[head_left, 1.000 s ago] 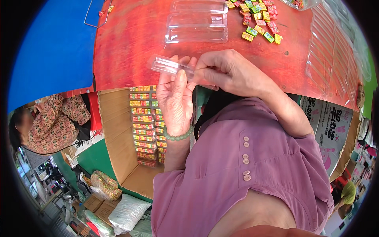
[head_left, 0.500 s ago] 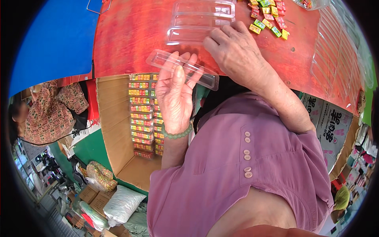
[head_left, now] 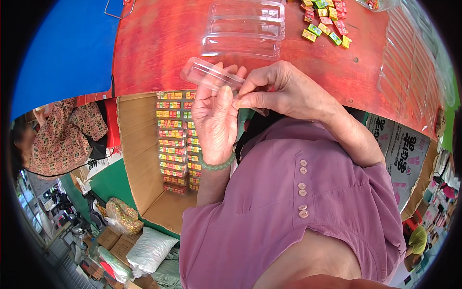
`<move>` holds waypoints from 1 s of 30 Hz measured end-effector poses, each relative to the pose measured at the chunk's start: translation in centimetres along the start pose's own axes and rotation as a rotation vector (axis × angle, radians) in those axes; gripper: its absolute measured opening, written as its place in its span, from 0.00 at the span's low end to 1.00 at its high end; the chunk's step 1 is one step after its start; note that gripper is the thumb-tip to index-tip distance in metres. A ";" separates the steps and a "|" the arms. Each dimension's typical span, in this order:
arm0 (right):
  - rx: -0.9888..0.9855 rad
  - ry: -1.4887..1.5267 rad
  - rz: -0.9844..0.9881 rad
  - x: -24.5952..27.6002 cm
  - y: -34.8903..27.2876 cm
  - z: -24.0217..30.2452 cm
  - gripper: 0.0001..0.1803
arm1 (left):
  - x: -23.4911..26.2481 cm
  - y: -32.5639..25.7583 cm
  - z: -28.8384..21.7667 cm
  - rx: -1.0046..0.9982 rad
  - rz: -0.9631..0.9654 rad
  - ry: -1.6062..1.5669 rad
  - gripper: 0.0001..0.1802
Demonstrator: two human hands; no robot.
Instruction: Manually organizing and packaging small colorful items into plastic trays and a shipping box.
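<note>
My left hand (head_left: 214, 120), palm up with a green bead bracelet (head_left: 217, 164) at its wrist, holds a narrow clear plastic tray (head_left: 199, 72) between thumb and fingers. Over the other end of that tray, my right hand (head_left: 293, 94) is closed in a pinch, thumb and fingertips close to my left fingers. Whether anything small sits inside the right hand is hidden. Beyond the hands, a clear tray with several long compartments (head_left: 243, 29) lies on the red table (head_left: 163, 48). Small red, yellow and green boxes (head_left: 327, 21) are heaped to its right.
Below the table edge an open cardboard box (head_left: 139, 144) holds rows of packed small coloured boxes (head_left: 172, 139). A blue board (head_left: 67, 43) covers the far left. Stacked clear trays (head_left: 409, 67) lie at the right. A person in patterned clothing (head_left: 65, 137) is at the left.
My right hand has come from beside the compartment tray on the table down and left to the narrow tray. My left hand keeps its hold, almost in the same place.
</note>
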State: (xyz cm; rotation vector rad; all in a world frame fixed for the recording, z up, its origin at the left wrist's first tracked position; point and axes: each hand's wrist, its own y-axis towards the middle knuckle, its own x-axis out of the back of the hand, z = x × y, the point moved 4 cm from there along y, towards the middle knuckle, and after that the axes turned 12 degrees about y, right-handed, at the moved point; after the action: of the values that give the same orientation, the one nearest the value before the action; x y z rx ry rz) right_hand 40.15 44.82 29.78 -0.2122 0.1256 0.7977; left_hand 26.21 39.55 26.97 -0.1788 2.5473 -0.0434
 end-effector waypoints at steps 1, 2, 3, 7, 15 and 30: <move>0.000 0.000 0.000 0.1 0.1 -0.1 0.08 | 0.0 0.0 0.0 0.000 0.000 0.000 0.25; -0.033 0.078 -0.002 0.2 0.1 -0.4 0.07 | -0.1 -0.1 0.0 -0.001 0.011 -0.007 0.26; -0.065 0.156 -0.002 0.2 0.1 -0.6 0.07 | -0.1 -0.1 0.0 -0.002 0.021 -0.014 0.26; -0.032 0.155 0.016 0.1 0.1 -0.4 0.08 | -0.1 -0.2 -0.1 -0.005 0.045 -0.017 0.27; 0.465 -0.784 -0.207 -2.0 -1.0 1.1 0.06 | 0.4 -0.2 -0.4 0.028 0.009 0.053 0.25; 0.551 -1.509 -0.194 -2.5 0.6 0.6 0.06 | 4.0 -2.6 -1.2 0.031 -0.128 0.020 0.22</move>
State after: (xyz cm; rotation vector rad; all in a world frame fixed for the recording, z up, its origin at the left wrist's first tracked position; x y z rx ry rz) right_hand 38.05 43.62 30.77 0.9029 -1.0745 0.5337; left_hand 22.59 36.44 25.97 -0.3306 2.5500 -0.1348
